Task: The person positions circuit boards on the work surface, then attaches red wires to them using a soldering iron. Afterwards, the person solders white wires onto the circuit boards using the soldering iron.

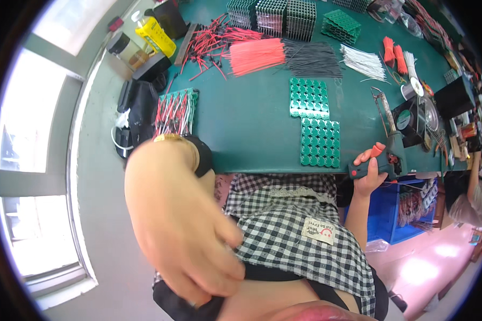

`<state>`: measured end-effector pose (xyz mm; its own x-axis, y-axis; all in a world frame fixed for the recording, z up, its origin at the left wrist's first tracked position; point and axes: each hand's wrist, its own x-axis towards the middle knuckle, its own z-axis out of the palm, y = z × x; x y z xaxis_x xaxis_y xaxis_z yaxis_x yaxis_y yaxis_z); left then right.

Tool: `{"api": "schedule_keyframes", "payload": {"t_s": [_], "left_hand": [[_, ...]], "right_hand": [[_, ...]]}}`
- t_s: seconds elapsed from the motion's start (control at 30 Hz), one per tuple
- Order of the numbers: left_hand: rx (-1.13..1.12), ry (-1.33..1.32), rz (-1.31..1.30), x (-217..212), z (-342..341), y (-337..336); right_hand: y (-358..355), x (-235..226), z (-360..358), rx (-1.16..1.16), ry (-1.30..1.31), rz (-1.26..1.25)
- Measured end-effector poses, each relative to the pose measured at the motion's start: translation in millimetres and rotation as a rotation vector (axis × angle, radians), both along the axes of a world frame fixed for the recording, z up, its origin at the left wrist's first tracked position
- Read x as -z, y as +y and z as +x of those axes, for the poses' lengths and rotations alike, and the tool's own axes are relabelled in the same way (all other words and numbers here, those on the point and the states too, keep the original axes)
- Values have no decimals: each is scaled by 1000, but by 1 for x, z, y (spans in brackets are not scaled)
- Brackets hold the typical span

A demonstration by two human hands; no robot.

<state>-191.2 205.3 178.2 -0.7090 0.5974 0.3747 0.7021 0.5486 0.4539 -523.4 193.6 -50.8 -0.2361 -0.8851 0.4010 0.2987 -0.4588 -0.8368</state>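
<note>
Technician: What is the state of the right hand?

Instructor: The right hand (370,177) is clamped on the grip of a dark green and black pistol-grip tool with a slender metal front end (396,150). The tool is at the front edge of the dark green flat worktable (241,128), on the right side. Its metal end points away from the person.

Technician: And the left hand?

Instructor: The left hand (190,235) is raised close to the camera, with bent fingers, in front of the black-and-white checked fabric apron (273,246). It is blurred; whether it grips or touches anything cannot be told. A gold-coloured band (168,137) circles the wrist. The two hands are well apart.

Technician: Identify the items near the tool.

Instructor: To its left lie two flat green boards with rows of round pads: the front board (320,142) and the rear board (309,98), offset slightly to the left. Behind the tool, a white spool of wire (412,89) is on the table.

Technician: List the remaining items on the table.

Instructor: A green board covered with red and white wires (175,113) is at the left. Toward the back lie straight red wires (257,56), straight black wires (311,59) and straight white wires (363,62), in that order from left to right.
</note>
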Motion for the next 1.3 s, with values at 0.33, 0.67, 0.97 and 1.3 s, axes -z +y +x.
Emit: {"api": "schedule_keyframes", "payload": {"t_s": [0.33, 0.67, 0.97, 1.3], "left_hand": [[-1785, -184, -49, 119, 4, -269], [-1912, -287, -669, 212, 1, -299], [-1916, -274, -263, 184, 11, -277], [-1384, -609, -998, 119, -1, -225]], "right_hand": [[8, -3, -2, -7, -24, 57], [10, -4, -3, -64, -45, 107], [12, -3, -12, -155, -59, 161], [8, -6, -8, -152, -73, 219]]}}
